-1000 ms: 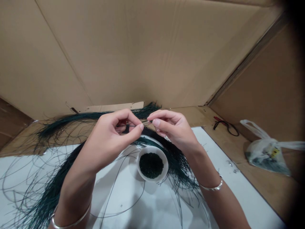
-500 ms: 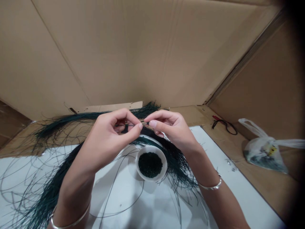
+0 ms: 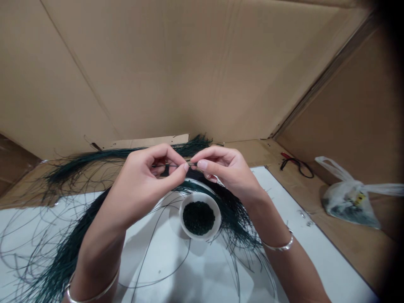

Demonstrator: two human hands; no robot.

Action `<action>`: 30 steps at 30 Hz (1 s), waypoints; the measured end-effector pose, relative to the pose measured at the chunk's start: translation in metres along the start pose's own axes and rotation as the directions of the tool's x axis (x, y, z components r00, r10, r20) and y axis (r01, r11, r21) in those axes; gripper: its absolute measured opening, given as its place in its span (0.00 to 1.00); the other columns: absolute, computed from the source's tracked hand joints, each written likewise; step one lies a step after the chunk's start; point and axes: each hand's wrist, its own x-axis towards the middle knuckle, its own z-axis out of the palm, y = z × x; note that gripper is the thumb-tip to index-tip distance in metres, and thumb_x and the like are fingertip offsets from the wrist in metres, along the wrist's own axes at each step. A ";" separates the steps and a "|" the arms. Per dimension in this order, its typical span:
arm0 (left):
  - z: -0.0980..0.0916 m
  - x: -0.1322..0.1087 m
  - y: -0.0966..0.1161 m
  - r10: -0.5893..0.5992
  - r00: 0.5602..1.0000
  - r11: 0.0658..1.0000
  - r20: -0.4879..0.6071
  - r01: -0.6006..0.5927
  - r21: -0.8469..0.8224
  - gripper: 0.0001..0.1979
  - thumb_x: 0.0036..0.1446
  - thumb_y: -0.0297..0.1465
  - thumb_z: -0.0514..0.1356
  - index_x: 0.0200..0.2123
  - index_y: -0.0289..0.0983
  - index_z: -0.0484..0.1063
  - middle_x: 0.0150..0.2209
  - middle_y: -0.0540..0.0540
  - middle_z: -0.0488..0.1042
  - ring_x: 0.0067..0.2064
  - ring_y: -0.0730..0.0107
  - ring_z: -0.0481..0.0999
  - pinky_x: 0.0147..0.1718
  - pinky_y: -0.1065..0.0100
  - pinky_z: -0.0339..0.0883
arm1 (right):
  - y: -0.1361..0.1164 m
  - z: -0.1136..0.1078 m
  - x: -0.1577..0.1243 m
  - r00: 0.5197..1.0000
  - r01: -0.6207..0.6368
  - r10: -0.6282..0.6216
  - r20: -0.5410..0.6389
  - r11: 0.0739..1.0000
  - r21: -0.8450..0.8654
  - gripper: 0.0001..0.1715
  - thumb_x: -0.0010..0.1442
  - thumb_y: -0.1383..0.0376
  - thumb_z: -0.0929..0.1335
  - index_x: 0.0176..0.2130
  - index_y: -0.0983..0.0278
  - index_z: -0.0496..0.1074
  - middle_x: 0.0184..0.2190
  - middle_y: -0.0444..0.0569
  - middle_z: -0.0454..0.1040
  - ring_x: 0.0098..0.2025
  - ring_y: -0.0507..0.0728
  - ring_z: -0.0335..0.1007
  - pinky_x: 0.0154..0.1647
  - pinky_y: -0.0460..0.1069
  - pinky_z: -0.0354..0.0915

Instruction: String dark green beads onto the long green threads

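Above a small white bowl (image 3: pixel 216 229), my left hand (image 3: pixel 154 168) pinches a thin dark strand (image 3: pixel 192 163) between thumb and forefinger. My right hand (image 3: pixel 224 168) pinches the same strand a short way to the right, the fingertips of both hands nearly touching. Small dark green pieces (image 3: pixel 198 217) fill much of the bowl. Long dark green strands (image 3: pixel 67 246) lie in a thick bundle behind the bowl and under both forearms, with loose ends curling at the left. What is at the strand's right end is too small to tell.
A second bundle of green strands (image 3: pixel 91 159) lies on cardboard at the back. Cardboard walls (image 3: pixel 176 67) rise behind and at the right. On the right are a tied clear plastic bag (image 3: pixel 350 202) and a red and black cord (image 3: pixel 296 163). The bowl stands on a white board (image 3: pixel 158 269).
Both hands hold almost the same pose. A little more of the strand now shows between the fingertips.
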 end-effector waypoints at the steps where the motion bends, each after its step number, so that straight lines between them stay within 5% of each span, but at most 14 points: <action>1: 0.000 0.000 0.001 0.006 1.000 1.000 -0.003 -0.006 0.004 0.07 0.57 0.33 0.68 0.30 0.37 0.78 0.26 0.51 0.76 0.26 0.78 0.71 0.23 0.78 0.62 | 0.000 0.000 0.000 1.000 0.004 -0.004 0.004 1.000 0.002 0.08 0.59 0.60 0.78 0.38 0.61 0.83 0.30 0.43 0.78 0.24 0.47 0.61 0.23 0.44 0.58; 11: 0.001 0.000 0.002 0.057 0.997 0.995 -0.050 -0.053 0.084 0.05 0.55 0.31 0.67 0.28 0.38 0.78 0.23 0.53 0.70 0.24 0.79 0.65 0.20 0.77 0.55 | -0.008 0.006 -0.002 0.998 0.031 -0.032 -0.051 0.999 -0.036 0.07 0.57 0.62 0.79 0.36 0.61 0.83 0.32 0.45 0.80 0.30 0.50 0.71 0.31 0.46 0.68; 30: 0.005 -0.003 0.001 0.036 0.996 0.997 -0.080 -0.030 0.068 0.02 0.54 0.29 0.68 0.29 0.40 0.79 0.24 0.54 0.70 0.26 0.78 0.69 0.23 0.77 0.59 | -0.007 0.006 -0.003 0.997 -0.019 0.019 -0.070 1.000 0.007 0.09 0.55 0.61 0.79 0.35 0.62 0.82 0.28 0.43 0.77 0.26 0.49 0.65 0.26 0.45 0.63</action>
